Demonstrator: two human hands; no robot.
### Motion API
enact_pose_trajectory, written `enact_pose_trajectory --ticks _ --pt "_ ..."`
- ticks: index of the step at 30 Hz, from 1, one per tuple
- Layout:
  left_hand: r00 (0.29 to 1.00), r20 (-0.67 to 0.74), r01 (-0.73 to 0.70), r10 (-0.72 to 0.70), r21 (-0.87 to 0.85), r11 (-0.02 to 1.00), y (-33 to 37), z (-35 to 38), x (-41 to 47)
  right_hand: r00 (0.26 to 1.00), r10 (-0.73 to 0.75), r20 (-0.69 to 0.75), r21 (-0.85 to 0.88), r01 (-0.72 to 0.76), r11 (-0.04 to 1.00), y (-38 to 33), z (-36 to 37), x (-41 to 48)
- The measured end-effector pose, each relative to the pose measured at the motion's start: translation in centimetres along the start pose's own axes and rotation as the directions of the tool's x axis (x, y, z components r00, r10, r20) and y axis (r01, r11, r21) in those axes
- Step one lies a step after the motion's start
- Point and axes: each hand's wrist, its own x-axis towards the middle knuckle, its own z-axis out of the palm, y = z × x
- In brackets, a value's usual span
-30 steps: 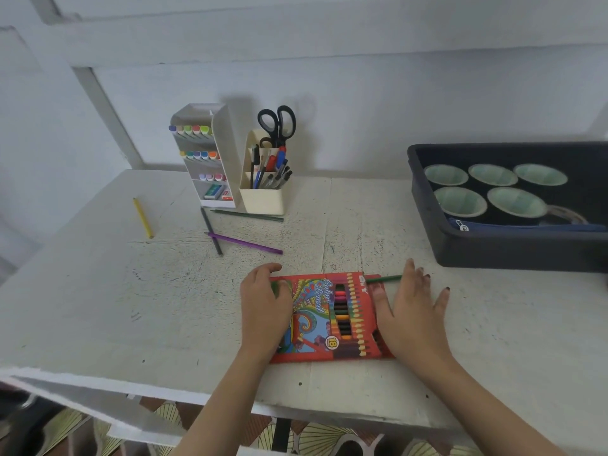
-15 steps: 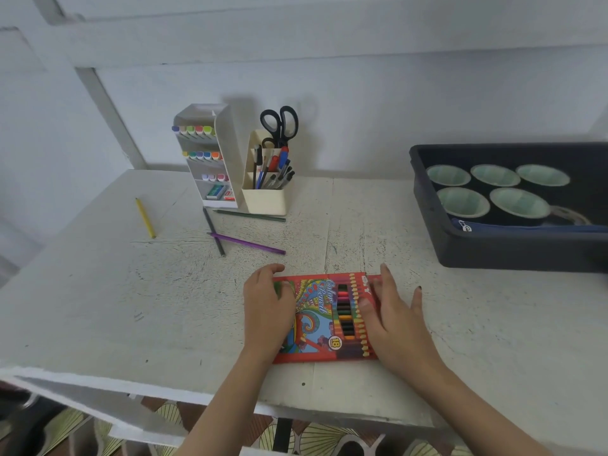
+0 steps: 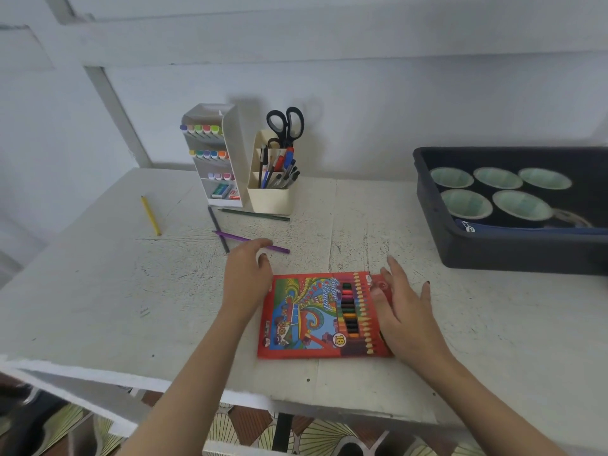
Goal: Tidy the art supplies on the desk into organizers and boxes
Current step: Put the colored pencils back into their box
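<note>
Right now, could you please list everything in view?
pencil box: 1, red, front centre
marker rack: 1, white, back
pen holder: 1, cream, right of rack
scissors: 1, black, in pen holder
yellow pencil: 1, yellow, far left
purple pencil: 1, purple, behind pencil box
green pencil: 1, dark green, before pen holder
dark pencil: 1, dark, before marker rack
bin: 1, dark, right
cups: 5, green-lined, in bin
pouch: 1, blue, in bin
desk: 1, white, under everything
left hand: 1, open, by purple pencil
right hand: 1, open, resting on pencil box
</note>
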Motion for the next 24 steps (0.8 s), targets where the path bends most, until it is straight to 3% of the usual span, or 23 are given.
enact_pose_trajectory --ticks 3,7,13,21,24 --pt "0.982 0.143 -0.149 0.126 0.165 0.975 -0.8 0.0 2.0 1.000 -0.001 -0.016 -0.055 0.000 0.998 -0.2 0.4 -0.1" --pt "0.934 0.272 -0.301 0.232 0.244 0.922 -1.4 0.2 3.4 1.000 0.002 0.012 -0.097 -0.001 0.995 -0.4 0.7 -0.1" --pt "0.923 0.244 -0.358 0.296 0.273 0.893 -1.2 0.4 4.2 1.000 -0.019 0.004 -0.122 0.019 0.992 -0.2 0.3 -0.4" --pt "0.902 -0.028 -0.431 0.430 -0.080 0.899 6.8 -1.8 4.9 1.000 -0.019 -0.007 -0.118 0.018 0.993 -0.3 -0.2 0.0" --pt "0.913 -0.132 -0.407 0.385 -0.295 0.864 10.3 -2.9 4.9 1.000 -0.027 0.002 -0.088 0.028 0.996 -0.7 -0.3 0.3"
